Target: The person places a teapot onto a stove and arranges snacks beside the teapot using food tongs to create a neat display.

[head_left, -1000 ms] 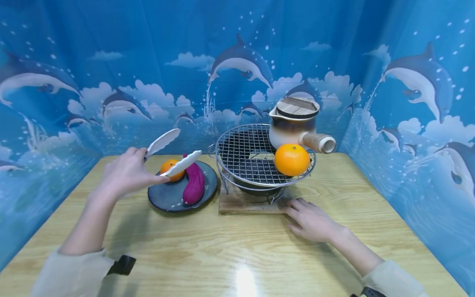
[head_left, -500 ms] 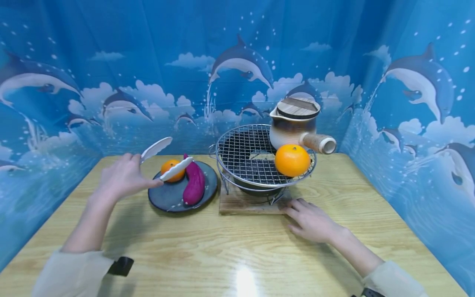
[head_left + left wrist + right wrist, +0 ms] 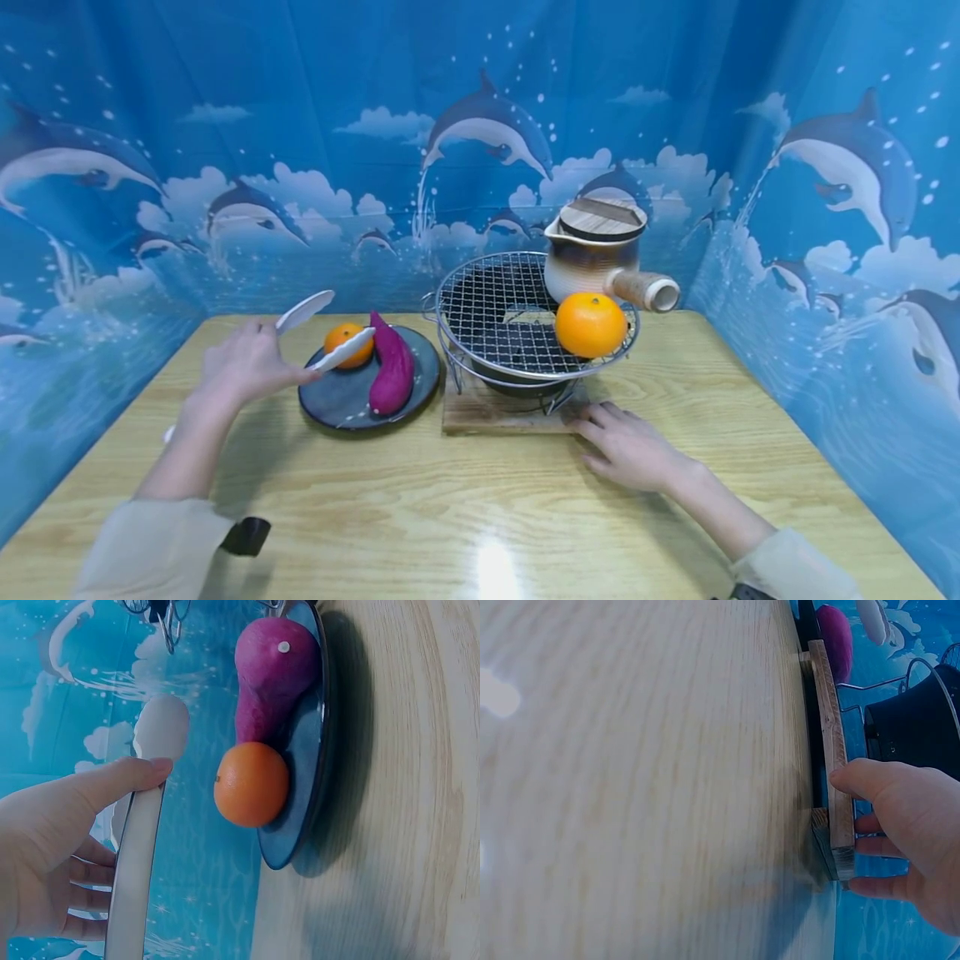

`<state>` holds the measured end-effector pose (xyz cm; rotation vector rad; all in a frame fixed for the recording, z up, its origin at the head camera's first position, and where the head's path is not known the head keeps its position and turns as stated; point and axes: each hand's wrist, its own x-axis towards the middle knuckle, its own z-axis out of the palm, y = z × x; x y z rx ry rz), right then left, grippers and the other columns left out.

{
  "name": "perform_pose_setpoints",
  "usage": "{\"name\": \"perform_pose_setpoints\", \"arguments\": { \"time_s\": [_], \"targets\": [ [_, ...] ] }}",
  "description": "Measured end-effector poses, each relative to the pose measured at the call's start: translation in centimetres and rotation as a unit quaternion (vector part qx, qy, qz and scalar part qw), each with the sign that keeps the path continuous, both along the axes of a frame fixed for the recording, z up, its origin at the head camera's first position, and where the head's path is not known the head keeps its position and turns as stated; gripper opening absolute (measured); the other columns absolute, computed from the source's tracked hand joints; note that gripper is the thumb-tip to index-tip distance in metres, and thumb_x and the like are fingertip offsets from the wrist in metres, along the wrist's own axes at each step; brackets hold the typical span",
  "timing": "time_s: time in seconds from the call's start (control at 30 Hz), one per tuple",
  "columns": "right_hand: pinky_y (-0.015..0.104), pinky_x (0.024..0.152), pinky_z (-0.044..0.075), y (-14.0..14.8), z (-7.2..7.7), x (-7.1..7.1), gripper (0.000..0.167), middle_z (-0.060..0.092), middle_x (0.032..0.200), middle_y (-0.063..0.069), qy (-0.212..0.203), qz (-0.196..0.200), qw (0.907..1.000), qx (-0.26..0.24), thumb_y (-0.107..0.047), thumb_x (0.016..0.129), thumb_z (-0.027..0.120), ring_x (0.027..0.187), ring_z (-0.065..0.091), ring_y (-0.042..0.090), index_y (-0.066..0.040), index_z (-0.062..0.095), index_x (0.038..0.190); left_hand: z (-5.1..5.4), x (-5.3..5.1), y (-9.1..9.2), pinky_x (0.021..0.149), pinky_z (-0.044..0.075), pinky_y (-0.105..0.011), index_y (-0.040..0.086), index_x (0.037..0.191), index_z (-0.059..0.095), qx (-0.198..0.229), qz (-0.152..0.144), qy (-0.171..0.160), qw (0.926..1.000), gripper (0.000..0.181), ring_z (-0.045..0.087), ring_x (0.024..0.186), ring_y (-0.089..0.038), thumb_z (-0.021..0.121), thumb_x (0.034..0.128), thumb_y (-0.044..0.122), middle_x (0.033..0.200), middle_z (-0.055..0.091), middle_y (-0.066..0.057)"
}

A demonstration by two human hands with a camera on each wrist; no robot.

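My left hand (image 3: 243, 362) holds a pair of tongs (image 3: 135, 877) with pale scalloped tips. The tongs' jaws are spread apart beside a small orange mandarin (image 3: 251, 785), not touching it in the left wrist view. That mandarin lies on a dark plate (image 3: 337, 406) with a purple eggplant (image 3: 392, 375). In the right wrist view, my right hand (image 3: 919, 832) grips the corner of a wooden board (image 3: 832, 742), thumb on its front edge and fingers on the far side. The board sits under a small round grill (image 3: 495, 312).
A larger mandarin (image 3: 591, 325) rests on the grill's wire mesh at the right. Behind it stands a side-handled clay teapot (image 3: 588, 271) with a wooden lid, its handle pointing right. A blue dolphin-print curtain (image 3: 360, 125) closes off the back and sides of the wooden table (image 3: 420, 517).
My left hand has drawn the tongs leftward and lower, so the near tip now sits in front of the small mandarin. My right hand stays at the board.
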<state>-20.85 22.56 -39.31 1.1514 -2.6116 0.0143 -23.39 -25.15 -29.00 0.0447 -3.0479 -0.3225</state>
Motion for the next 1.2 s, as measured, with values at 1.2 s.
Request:
{"name": "perform_pose_setpoints", "arguments": {
  "time_s": [1.2],
  "targets": [
    [0.042,0.082,0.048,0.2,0.0,0.0,0.041,0.056,0.106,0.006,-0.005,-0.001,1.0,-0.002,-0.028,0.079,0.069,0.097,0.054,0.024,-0.01,0.062,0.116,-3.8,-1.3,-1.4,0.061,0.042,-0.048,-0.017,0.105,0.047,-0.035,-0.009,-0.026,0.999,0.093,0.047,0.083,-0.042,0.077,0.0592,0.058,0.098,0.047,-0.03]
  ]
}}
